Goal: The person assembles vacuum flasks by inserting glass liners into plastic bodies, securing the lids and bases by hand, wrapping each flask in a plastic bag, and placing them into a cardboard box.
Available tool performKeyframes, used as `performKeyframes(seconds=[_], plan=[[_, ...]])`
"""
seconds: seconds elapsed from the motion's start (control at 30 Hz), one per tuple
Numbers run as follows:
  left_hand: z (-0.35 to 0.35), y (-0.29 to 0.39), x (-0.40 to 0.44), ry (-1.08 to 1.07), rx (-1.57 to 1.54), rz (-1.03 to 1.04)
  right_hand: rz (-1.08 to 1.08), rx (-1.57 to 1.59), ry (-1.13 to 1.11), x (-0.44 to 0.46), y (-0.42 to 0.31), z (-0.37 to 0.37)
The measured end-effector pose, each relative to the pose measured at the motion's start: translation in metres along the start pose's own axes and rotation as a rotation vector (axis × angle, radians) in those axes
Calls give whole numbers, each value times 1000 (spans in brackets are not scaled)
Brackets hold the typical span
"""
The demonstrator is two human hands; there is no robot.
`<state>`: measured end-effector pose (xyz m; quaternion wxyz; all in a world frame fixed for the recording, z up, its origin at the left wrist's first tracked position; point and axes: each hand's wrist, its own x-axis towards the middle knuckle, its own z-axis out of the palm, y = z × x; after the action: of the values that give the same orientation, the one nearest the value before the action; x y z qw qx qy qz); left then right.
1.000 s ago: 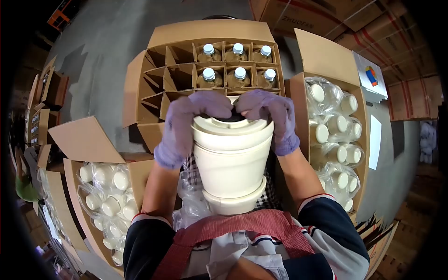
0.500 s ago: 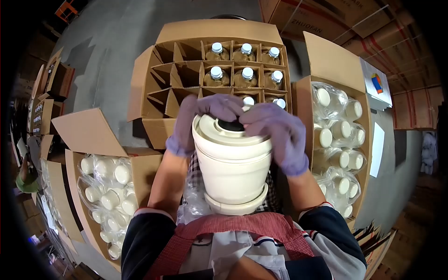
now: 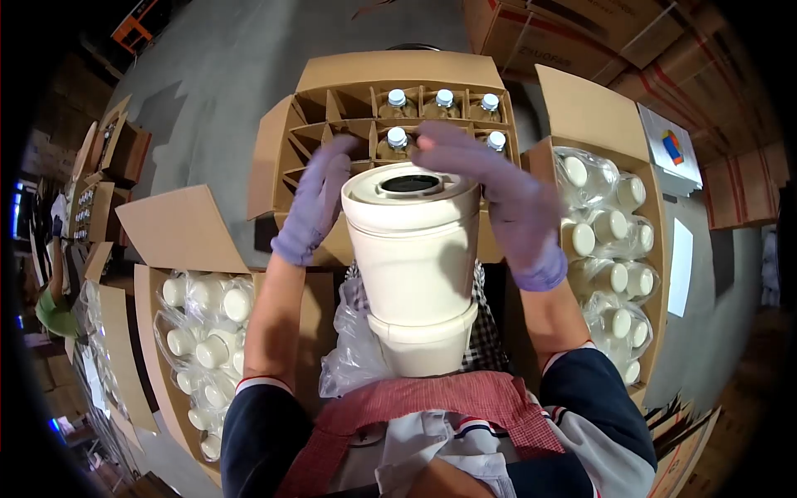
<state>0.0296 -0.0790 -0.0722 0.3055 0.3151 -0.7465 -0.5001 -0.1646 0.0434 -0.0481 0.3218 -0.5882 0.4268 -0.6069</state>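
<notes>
Cream canister (image 3: 411, 278), rigid-looking, prob. slippery, mod. wt.; best gripped under rim (image 3: 408, 219), both sides. Positioned upright betw. L hand (image 3: 320, 203) & R hand (image 3: 516, 199), both opened wide, nothing held; divided ctn. (image 3: 400, 68) seen beyond.

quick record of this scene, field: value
left hand: purple glove, open, beside the container's rim
right hand: purple glove, open, by the rim's right side
container: cream, upright, dark round centre on top
box ahead: cardboard dividers, bottles with pale blue caps
left box: plastic-wrapped, cream-topped items
right box: similar wrapped items
</notes>
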Motion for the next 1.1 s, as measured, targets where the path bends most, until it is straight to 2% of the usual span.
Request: performKeyframes(seconds=[0.03, 0.07, 0.1, 0.13, 0.17, 0.2, 0.23, 0.27, 0.3, 0.33, 0.37, 0.4, 0.43, 0.47, 0.53, 0.6, 0.63, 0.67, 0.7, 0.73, 0.77, 0.8, 0.83, 0.9, 0.93, 0.97, 1.0, 1.07, 1.1], plan=[[8, -1, -12, 101, -433, -86, 42, 72, 62, 1, 4, -2], [13, 25, -21, 104, -374, 100, 113, 202, 164, 3, 13, -2], [17, 35, -23, 19, -177, 303, 183, 326, 216, 4, 23, -1], [21, 36, -23, -40, -85, 373, 262, 386, 206, 1, 29, 8], [20, 18, -17, -81, -200, 255, 258, 109, -51, -2, 0, 2], [14, -7, -10, -49, -275, 115, -51, -311, -132, -3, -6, 5], [9, -29, -8, -8, -424, -152, -79, -164, -148, -7, -18, 10], [2, -58, -8, 107, -37, -5, -31, -86, -51, -2, -13, 8], [7, -40, -17, 204, -199, 159, 9, -2, 49, 2, -8, 5], [10, -19, -22, 138, -171, 327, 123, 16, 255, 8, 19, 3], [13, 2, -26, 69, -156, 495, 319, 136, 277, 5, 35, 4], [10, 16, -23, -17, 46, 603, 367, 189, 53, -4, 11, 5], [13, 1, -8, -64, -340, 130, 88, -110, -48, 1, -19, 10], [12, -22, -4, -113, -724, -371, -103, -280, -100, 3, -27, 18], [15, -36, -16, 153, -332, -82, -47, -279, 55, 3, -9, 16], [11, 7, -24, 72, -138, 397, 189, 66, 395, 8, 29, 12], [9, 28, -30, 33, -26, 616, 431, 215, 288, -2, 4, 19], [14, -9, -18, -71, -202, 353, -37, -208, -72, 0, -2, 7], [7, -5, -9, -70, -359, 6, -108, -328, -91, 2, -19, 13], [9, -22, -7, 19, -387, -38, -167, -443, -106, -1, -32, 21], [11, -40, -5, 109, -417, -78, 4, -262, -18, 1, -17, 19], [10, -6, -19, 190, -349, 100, 159, -43, 106, 3, -1, 16], [9, 21, -26, 84, -370, 166, 280, 170, 257, 7, 15, 14], [9, 3, -24, -142, -123, 329, 190, -19, 130, -6, 19, 5], [15, -3, -7, -155, -768, -70, -38, -440, -105, -1, -5, 9], [10, 8, -4, -152, -827, -423, -195, -371, -208, 2, -19, 7], [9, -72, 13, -215, -675, -367, -80, -341, -128, 1, -21, 7], [14, -13, -13, 106, -441, -9, 142, -254, 45, 0, -25, 6], [16, 13, -26, 33, -387, 101, 175, -48, 70, -9, 7, 3]])
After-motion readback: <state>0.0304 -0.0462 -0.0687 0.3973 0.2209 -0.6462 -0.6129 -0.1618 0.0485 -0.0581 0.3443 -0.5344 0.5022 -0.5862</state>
